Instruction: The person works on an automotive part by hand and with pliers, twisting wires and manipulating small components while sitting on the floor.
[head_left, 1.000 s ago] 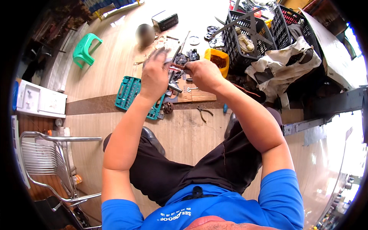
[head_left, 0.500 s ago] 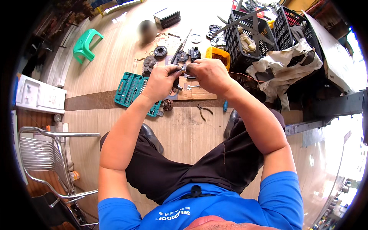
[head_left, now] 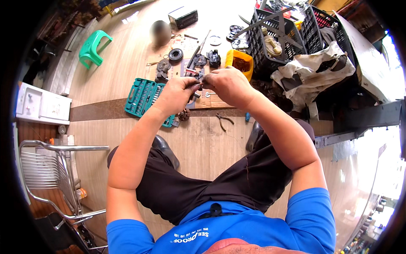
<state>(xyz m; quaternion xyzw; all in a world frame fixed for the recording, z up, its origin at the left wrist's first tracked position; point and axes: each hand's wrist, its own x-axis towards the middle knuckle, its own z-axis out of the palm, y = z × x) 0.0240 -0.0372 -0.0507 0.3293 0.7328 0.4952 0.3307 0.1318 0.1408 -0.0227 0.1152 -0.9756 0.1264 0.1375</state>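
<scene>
Sitting low over a wooden floor (head_left: 211, 144), the person is bringing both hands together in the upper middle of the frame. Going from the left: a green plastic stool (head_left: 95, 47) is standing in the upper left, a metal chair (head_left: 50, 169) is filling the lower left, and a teal socket set (head_left: 146, 98) is lying open just left of the hands. The left hand (head_left: 177, 94) is coming up from the lower edge with the forearm raised and the elbow bent; its fingers (head_left: 195, 86) are pinching closed on a small metal part (head_left: 202, 86) between the two hands. A thin red-handled tool (head_left: 195, 73) is crossing just above them; which hand is steering it I cannot tell. The right hand (head_left: 228, 84) is curling in from the other side, knuckles up, its fingers closed around the same small part, forearm sloping down to the right.

As for progress, the work looks to be midway: gears and dark round parts (head_left: 175, 54) are lying scattered on cardboard beyond the hands, pliers (head_left: 224, 120) are lying loose on the floor below them, and nothing looks finished. Further right, a yellow tub (head_left: 241, 61) is sitting beside a black crate (head_left: 275, 46) and a crumpled cloth (head_left: 313, 70).
</scene>
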